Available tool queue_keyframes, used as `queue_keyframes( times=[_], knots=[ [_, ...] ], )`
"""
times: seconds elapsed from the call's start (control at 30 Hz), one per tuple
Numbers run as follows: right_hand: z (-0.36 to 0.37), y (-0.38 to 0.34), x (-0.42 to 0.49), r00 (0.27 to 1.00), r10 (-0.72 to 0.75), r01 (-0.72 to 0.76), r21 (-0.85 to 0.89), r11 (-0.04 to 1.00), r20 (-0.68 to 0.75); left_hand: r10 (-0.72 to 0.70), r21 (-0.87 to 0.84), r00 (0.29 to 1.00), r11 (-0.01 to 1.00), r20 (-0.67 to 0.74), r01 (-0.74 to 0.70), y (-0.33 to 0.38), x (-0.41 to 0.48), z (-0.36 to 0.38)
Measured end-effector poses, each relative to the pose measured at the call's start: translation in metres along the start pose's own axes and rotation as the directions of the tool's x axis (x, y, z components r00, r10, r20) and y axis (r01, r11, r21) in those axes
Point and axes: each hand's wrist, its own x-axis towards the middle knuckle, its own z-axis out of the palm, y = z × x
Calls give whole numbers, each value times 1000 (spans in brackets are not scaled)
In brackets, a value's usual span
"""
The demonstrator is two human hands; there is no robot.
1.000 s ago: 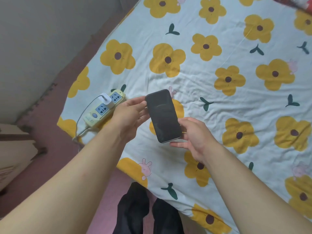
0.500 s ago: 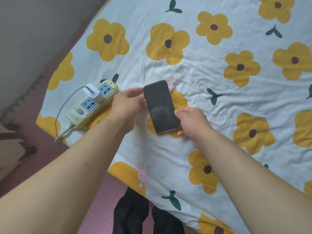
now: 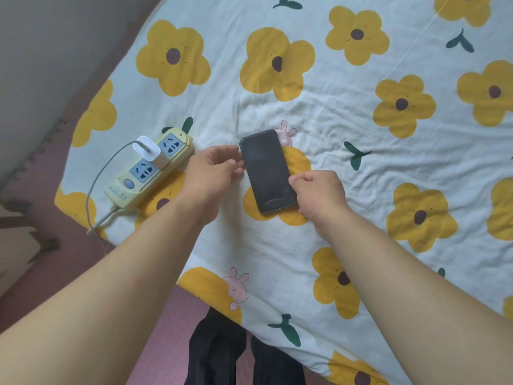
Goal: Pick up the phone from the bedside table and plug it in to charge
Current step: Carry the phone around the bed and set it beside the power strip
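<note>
Two bare hands meet at one dark phone (image 3: 268, 170), screen up and blank, lying on or just above the bed sheet (image 3: 347, 134); contact with the sheet cannot be told.

- Left hand (image 3: 212, 173): fingers curled, fingertips touching the phone's left long edge near its top.
- Right hand (image 3: 319, 193): fingers bent over the phone's lower right edge, grasping it there.
- Bed sheet: pale, wrinkled, printed with yellow flowers, green sprigs and small pink rabbits.
- Power strip (image 3: 150, 169): cream-yellow with blue sockets, lying on the sheet near the bed's corner, just left of the left hand.
- Charger adapter (image 3: 150, 151): white, plugged into the strip's middle socket.
- Charging cable (image 3: 95, 187): grey-white, looping from the adapter over the bed's edge; its free end is not visible.
- Floor (image 3: 41, 259): pinkish, beside the bed.
</note>
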Motion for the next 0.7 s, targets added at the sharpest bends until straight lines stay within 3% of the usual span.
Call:
queue_keyframes(
  times=[0.7],
  knots=[
    [5, 11, 10, 998, -33, 30, -49, 998, -55, 7, 12, 1000, 1000, 23, -7, -19, -18, -4]
  ],
)
